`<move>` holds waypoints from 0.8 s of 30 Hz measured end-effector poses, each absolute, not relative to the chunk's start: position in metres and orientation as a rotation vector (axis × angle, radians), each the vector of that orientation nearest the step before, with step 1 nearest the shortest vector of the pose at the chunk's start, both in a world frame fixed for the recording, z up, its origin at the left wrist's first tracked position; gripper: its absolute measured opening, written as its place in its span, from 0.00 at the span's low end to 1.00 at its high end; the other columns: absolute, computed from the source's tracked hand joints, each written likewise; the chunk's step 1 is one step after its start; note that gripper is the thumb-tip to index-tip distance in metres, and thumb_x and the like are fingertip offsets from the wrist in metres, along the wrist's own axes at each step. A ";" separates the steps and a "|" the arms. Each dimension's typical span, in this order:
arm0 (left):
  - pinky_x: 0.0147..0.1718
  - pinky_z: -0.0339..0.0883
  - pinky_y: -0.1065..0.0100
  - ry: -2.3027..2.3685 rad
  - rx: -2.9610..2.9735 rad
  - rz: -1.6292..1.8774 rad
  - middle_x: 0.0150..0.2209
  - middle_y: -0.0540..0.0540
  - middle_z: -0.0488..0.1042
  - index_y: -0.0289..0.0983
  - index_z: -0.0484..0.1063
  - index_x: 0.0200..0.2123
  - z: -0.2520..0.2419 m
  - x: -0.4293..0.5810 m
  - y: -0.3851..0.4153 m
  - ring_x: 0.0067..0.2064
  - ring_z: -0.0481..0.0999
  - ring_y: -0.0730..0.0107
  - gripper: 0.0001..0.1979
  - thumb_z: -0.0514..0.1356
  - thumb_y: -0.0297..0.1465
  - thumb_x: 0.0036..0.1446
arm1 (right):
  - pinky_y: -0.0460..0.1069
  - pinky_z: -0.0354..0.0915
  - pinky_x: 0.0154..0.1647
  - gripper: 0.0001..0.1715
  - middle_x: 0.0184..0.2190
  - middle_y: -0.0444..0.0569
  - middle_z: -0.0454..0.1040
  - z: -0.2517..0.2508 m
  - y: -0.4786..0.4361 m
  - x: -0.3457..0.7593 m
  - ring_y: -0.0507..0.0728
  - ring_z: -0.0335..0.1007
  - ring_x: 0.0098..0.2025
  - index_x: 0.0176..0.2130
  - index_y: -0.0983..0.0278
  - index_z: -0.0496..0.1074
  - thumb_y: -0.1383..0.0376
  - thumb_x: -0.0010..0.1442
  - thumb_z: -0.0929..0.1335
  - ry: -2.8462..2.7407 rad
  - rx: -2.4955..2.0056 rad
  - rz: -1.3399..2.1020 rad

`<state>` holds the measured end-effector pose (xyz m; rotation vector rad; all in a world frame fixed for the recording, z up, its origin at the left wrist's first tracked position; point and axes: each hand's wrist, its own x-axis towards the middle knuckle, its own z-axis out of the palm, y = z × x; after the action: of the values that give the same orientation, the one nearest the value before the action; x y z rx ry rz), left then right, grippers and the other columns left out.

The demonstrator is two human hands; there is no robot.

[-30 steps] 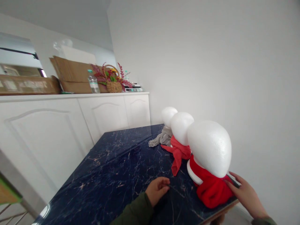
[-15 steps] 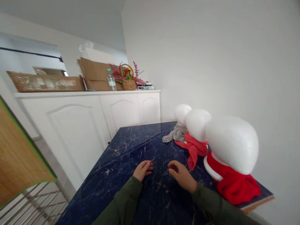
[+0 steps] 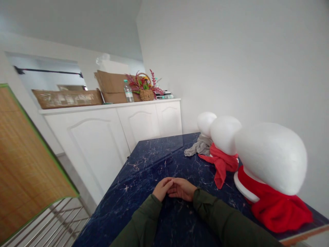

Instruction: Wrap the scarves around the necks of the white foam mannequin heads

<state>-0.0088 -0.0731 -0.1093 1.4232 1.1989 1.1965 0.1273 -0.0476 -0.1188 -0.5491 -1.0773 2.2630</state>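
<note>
My left hand (image 3: 163, 188) and my right hand (image 3: 182, 188) meet over the near part of the dark blue marble-patterned table (image 3: 151, 154). Their fingers are curled together and overlap, and no object shows between them. To the right stand three white foam heads in a row. The nearest head (image 3: 272, 154) wears a bright red scarf (image 3: 280, 206). Around the base of the middle head (image 3: 225, 133) a coral-red scarf (image 3: 221, 164) is knotted, one end hanging onto the table. A grey scarf (image 3: 200, 145) lies round the farthest head (image 3: 206, 122).
Behind the table runs a white cabinet (image 3: 92, 137), bearing cardboard boxes (image 3: 113, 87), a water bottle (image 3: 128, 92) and a flower basket (image 3: 146, 95). At left is a metal rack (image 3: 61, 219) beside a bamboo-like mat (image 3: 31, 164). A bare wall (image 3: 231, 61) rises at right.
My hands were apart over the table and have come together, the right one moving left to meet the left. The view has turned slightly left. The heads and scarves stay in place.
</note>
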 end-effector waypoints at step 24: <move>0.50 0.57 0.59 1.183 1.494 1.127 0.40 0.41 0.75 0.33 0.74 0.35 -0.116 -0.019 -0.064 0.45 0.69 0.57 0.18 0.58 0.38 0.43 | 0.50 0.61 0.35 0.17 0.25 0.47 0.71 -0.118 -0.048 0.125 0.51 0.69 0.28 0.36 0.69 0.66 0.60 0.47 0.68 -1.080 -0.525 2.241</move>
<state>-0.0189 -0.0644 -0.1161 1.4942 1.1832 1.1267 0.1248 -0.0483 -0.1182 -0.5246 -1.0805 2.2414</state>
